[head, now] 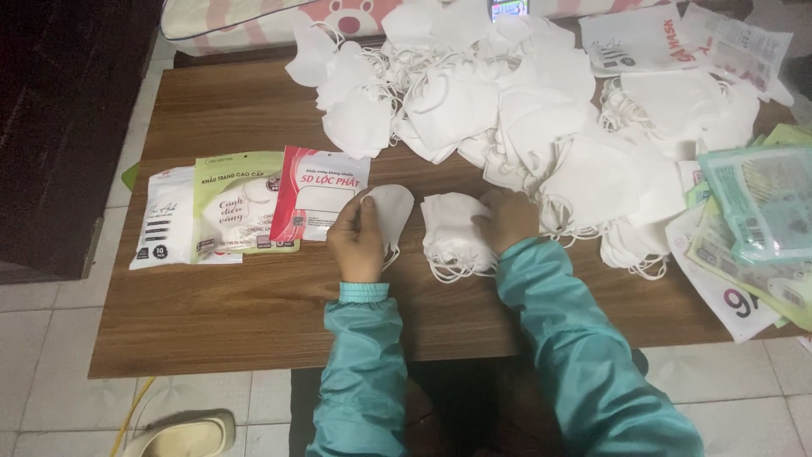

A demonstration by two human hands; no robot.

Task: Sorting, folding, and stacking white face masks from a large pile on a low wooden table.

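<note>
On the far left of the tabletop (254, 313) sit three flat packets in a row: a white packet (162, 218), a green packet (237, 201) overlapping it, and a red packet (317, 195) overlapping that one. Count is three, easy.

Just right of the red packet is the left hand (357, 237), fingers pinched shut on a single white mask (391, 211). The mask sticks up and to the right from the thumb, folded flat, its long axis running near to far, ear loop dangling down by the wrist.

Next over, nearly touching that mask, is a small mask stack (452, 233), loops spilling out at the near edge. The right hand (507, 218) lies on its right side, fingers curled down over the top, pressing rather than lifting as far as I can tell. So the stack sits right of the held mask, and the right hand is clearly the nearer one to it. Can't count the masks in the stack, too tight.

Beyond both hands, a big loose pile (507, 93) of white masks covers the far half, way too many to count.

Over on the right edge there's a heap of wrappers (753, 220), greenish and white, several overlapping, number unclear.
</note>
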